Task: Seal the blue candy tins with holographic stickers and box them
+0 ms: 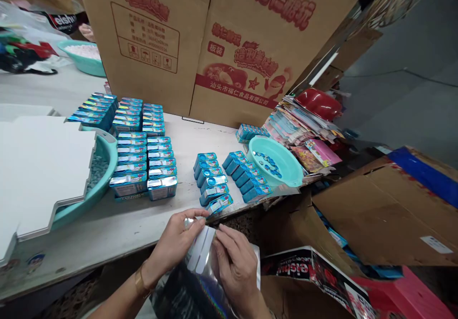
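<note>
My left hand pinches the top edge of a shiny silvery sheet with white strips on it. Its fingertips are close to a small blue tin at the table's front edge; whether they touch it I cannot tell. On the other side of the strips, my right hand is closed on the same sheet with bent fingers. Past the hands, several blue tins stand in a short row, and another row of tins is to their right.
A turquoise basin with small blue pieces stands at right. Rows of blue tins stand left, by another basin partly under white board. A big carton rises behind. Open cardboard boxes are at lower right.
</note>
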Available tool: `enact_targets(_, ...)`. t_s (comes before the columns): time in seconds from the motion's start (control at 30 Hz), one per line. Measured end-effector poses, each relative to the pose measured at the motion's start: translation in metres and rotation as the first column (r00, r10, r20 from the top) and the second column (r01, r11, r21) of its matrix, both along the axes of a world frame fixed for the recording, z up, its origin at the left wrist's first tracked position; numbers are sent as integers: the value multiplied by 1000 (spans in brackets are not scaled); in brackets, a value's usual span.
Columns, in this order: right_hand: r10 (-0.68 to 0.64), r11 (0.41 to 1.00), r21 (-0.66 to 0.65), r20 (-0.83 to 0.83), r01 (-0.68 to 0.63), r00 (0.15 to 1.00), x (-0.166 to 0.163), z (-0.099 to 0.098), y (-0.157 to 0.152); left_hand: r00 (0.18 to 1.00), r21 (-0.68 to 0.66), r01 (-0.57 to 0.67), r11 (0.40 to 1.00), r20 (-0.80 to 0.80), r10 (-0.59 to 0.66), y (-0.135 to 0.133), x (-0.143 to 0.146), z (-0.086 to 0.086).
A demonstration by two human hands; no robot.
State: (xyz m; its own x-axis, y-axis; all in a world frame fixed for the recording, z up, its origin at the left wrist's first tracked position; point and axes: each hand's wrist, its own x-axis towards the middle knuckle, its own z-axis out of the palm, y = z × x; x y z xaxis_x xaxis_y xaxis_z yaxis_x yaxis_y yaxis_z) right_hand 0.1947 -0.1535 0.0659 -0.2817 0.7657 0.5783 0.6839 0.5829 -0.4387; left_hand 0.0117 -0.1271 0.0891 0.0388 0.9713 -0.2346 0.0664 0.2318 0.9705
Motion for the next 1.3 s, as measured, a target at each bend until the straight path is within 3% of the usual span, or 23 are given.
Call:
enact_targets(0.13, -2, 999, -50, -61, -1, 998, -1, 14, 4, 998, 101, -50, 994, -16, 52, 11, -4, -6)
enact_targets(0.23, -43, 984, -180, -162, 13, 986, 1, 41, 14, 989, 167, -140, 976, -16, 145, 26, -13, -18)
enact_targets(0.33, -140, 905, -426, -326, -13, 935, -2, 68, 39, 991, 221, -130, 967, 12, 131, 38, -20, -27)
enact_targets(0.43, -188, 844, -526, -473, -105, 861, -12, 76, 77, 997, 208, -43, 977, 65, 30, 44, -23, -29)
enact_targets(0.53, -193, 819, -549, -535, -165, 822, -26, 66, 110, 989, 205, -34, 978, 151, 3, 50, -23, -26)
enact_targets(0.7, -190, 811, -568, -480, -139, 857, -41, 45, 138, 980, 99, -64, 993, 192, 44, 75, -18, -21)
enact_targets(0.83, -227, 841, -541, -312, 24, 923, -39, 33, 148, 987, 75, -83, 994, 141, 72, 97, -12, -26)
enact_targets(0.93, -257, 905, -380, -125, 193, 958, -36, 22, 156, 994, 73, -72, 995, 90, 65, 107, -8, -32)
enact_targets(1.0, -258, 925, -305, -66, 227, 964, -34, 16, 161, 996, 76, -82, 994, 52, 78, 110, -6, -35)
enact_targets(1.3, -249, 886, -416, -50, 207, 967, -36, 3, 171, 997, 28, -80, 996, 4, 80, 114, -4, -54)
